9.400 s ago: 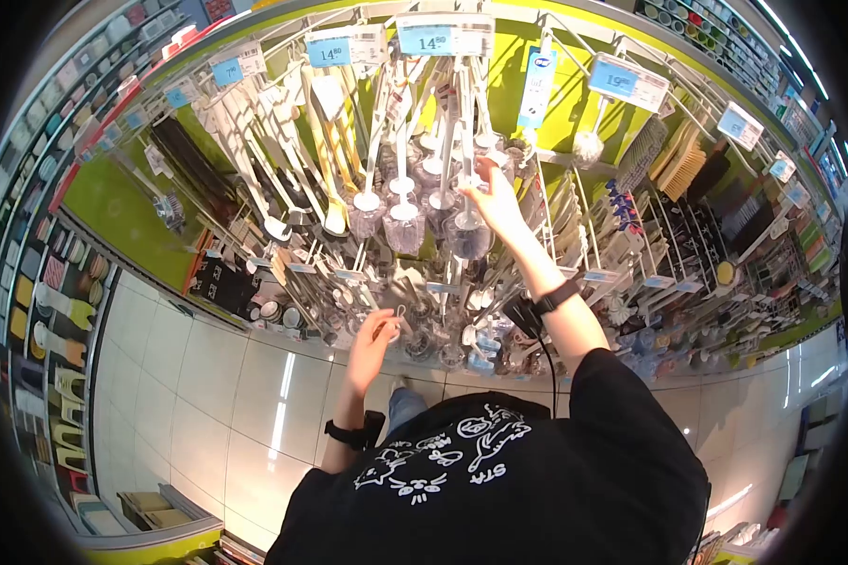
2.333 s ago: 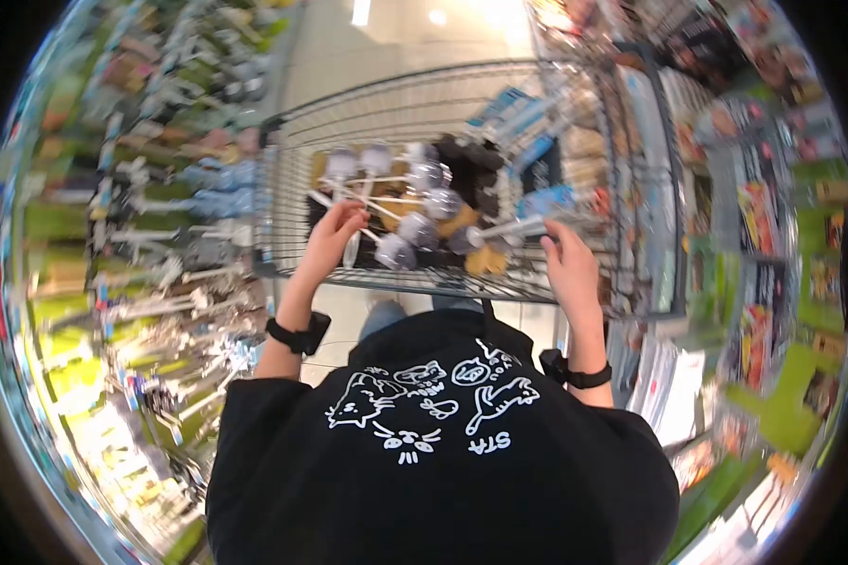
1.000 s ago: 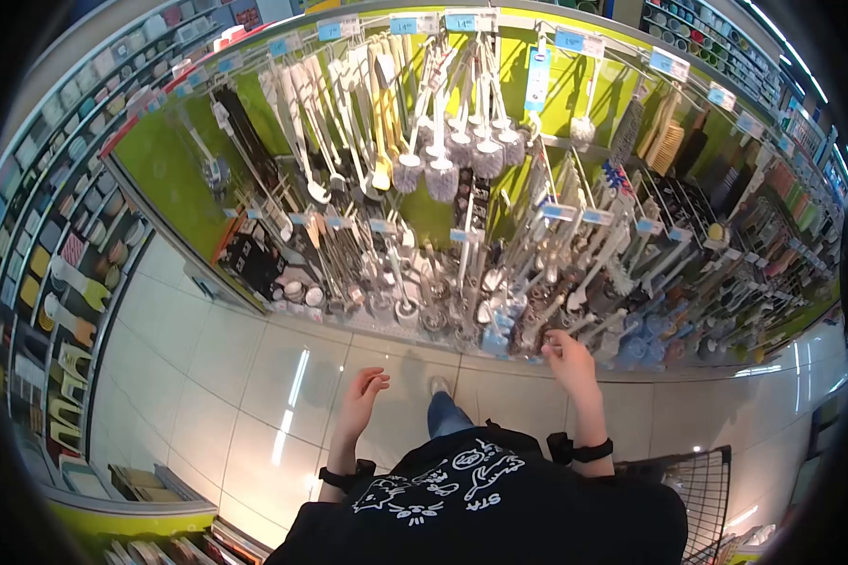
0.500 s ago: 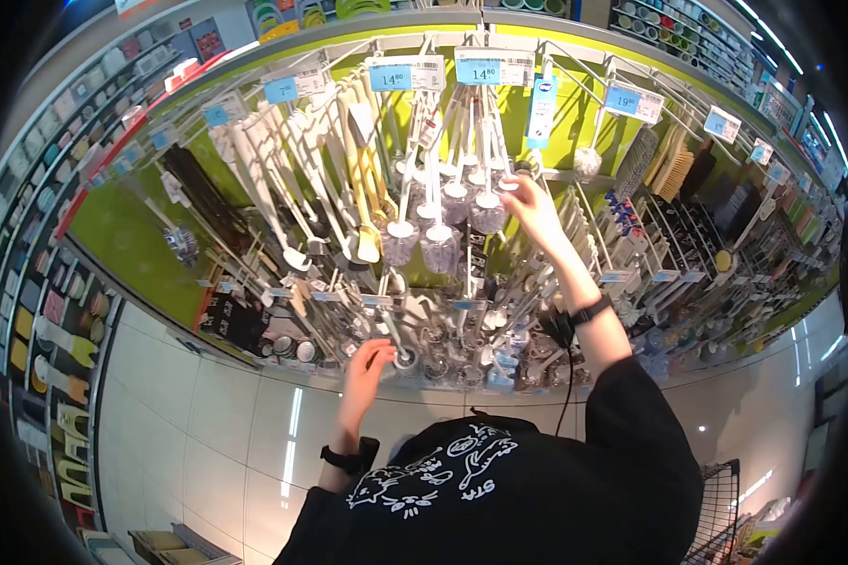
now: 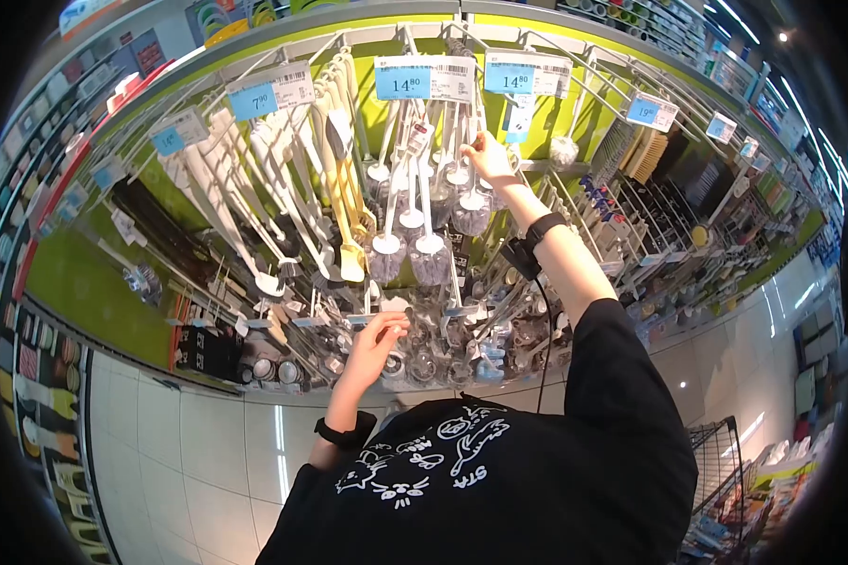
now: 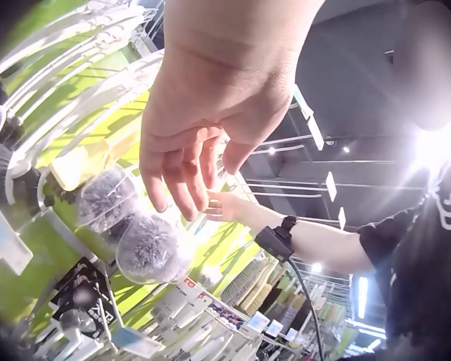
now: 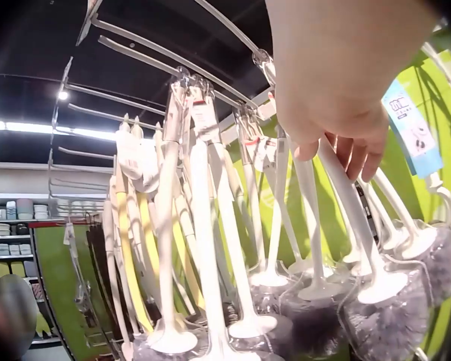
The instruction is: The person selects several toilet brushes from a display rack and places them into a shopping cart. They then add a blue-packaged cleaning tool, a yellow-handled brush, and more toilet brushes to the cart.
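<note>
My right hand (image 5: 488,158) is raised to a row of hanging toilet brushes. In the right wrist view its fingers curl round the white handle of one toilet brush (image 7: 353,203), above its round white collar. That brush has a grey bristle head in clear wrapping and hangs among several alike (image 5: 430,259). My left hand (image 5: 372,353) is held lower, in front of the display, its fingers loosely bent and holding nothing. The left wrist view shows two wrapped brush heads (image 6: 152,248) beyond its fingertips.
Price labels (image 5: 528,73) stick out on rods above the brushes. White and yellow long-handled brushes (image 5: 351,254) hang to the left. Lower rods and shelves hold more goods below. A wire shopping cart (image 5: 718,461) stands behind at the right. A cable runs from the right wrist camera.
Earlier, both hands were over a cart with several toilet brushes in it, then low before the display. Since then the right hand has risen to the hanging brushes and gripped a handle.
</note>
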